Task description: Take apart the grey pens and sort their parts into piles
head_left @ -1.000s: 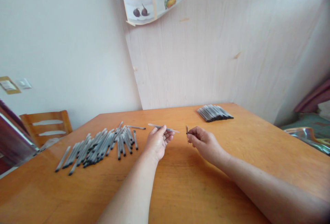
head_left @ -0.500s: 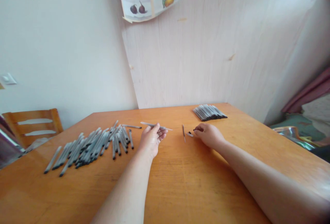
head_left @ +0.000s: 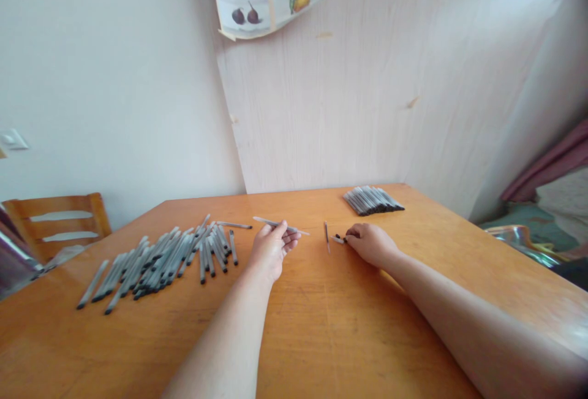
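Pinching pen point(head_left: 268, 222) in L hand point(head_left: 270, 247), hold steady, go gently w/ R hand point(head_left: 371, 243) by blk pcs point(head_left: 338, 237), unclear if gripping.

"How many bare hands are we seeing?"

"We're counting two: one left hand point(head_left: 270, 249), one right hand point(head_left: 372, 244)."

"And pens?"

"We're seeing two clusters of translucent, black-ended plastic pens point(head_left: 168, 261) point(head_left: 373, 201), overlapping too much for exact counting. We're also counting one translucent grey plastic tube point(head_left: 266, 222), one thin dark rod point(head_left: 326, 233)."

"Furniture?"

"We're finding one orange-brown wooden table point(head_left: 294, 338), one slatted wooden chair point(head_left: 55, 226)."
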A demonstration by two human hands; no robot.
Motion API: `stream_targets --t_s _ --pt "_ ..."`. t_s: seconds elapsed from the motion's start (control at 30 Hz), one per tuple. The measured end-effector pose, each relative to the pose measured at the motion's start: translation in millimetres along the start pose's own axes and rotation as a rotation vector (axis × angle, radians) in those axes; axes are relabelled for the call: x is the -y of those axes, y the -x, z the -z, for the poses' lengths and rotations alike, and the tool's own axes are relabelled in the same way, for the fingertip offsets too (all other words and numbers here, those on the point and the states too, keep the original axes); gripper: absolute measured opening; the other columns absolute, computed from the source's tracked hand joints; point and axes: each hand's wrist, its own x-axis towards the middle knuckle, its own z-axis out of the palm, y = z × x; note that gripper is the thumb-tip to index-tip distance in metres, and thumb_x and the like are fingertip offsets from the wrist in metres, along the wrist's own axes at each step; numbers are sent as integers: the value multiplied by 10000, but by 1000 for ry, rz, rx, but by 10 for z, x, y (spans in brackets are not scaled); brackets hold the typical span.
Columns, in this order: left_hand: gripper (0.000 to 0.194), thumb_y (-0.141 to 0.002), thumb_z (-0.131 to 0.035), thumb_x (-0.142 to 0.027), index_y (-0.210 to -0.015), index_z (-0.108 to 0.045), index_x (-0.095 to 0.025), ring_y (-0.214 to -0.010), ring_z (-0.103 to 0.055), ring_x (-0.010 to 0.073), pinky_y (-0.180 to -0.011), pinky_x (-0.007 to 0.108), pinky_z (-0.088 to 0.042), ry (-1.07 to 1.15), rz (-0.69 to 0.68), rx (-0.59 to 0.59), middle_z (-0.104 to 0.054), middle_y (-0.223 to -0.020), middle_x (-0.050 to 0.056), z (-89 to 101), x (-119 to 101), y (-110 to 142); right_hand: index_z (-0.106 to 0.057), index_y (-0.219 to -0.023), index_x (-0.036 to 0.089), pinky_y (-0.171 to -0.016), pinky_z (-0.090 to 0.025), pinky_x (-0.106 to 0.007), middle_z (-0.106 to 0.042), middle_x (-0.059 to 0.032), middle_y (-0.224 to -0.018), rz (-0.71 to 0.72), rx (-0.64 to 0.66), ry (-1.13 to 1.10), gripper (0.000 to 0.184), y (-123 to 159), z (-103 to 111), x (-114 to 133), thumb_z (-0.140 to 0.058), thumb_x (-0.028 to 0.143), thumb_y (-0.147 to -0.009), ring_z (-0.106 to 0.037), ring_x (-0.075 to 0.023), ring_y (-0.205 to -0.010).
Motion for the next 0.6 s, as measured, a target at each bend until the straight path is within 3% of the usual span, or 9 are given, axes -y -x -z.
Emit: stream_targets --t_s 0.1,0.23,0.37,0.6 --pt "147 -804 -641 -245 -812 -532 -147 -661 -676 158 -589 240 -508 -23 2 23 -673 -720 75 -22 5 26 -696 -810 201 -646 -367 -243 -689 -53 -824 25 -99 -66 205 48 4 80 -515 298 -809 -594 -166 -782" --pt "163 -806 -647 -259 -824 -527 -151 -645 -673 160 -568 239 -500 -51 9 95 -681 -744 90 -60 37 65 -656 -792 197 -637 -372 -239 -654 -28 -768 201 -169 -206 222 179 -5 264 -479 319 -845 -565 -145 -711" --pt "185 -802 -661 -281 -844 -534 -153 -672 -681 166 -579 244 -502 -79 16 162 -690 -791 102 -85 75 79 -638 -795 196 -641 -383 -239 -638 -21 -749 310 -134 -307 232 306 -22 422 -478 347 -867 -560 -137 -693" --pt "200 -804 -662 -294 -872 -534 -155 -719 -691 173 -622 254 -509 -105 32 217 -698 -846 111 -114 91 109 -621 -772 196 -596 -362 -230 -622 -4 -705 356 -100 -329 220 348 -68 474 -489 342 -869 -542 -122 -639"
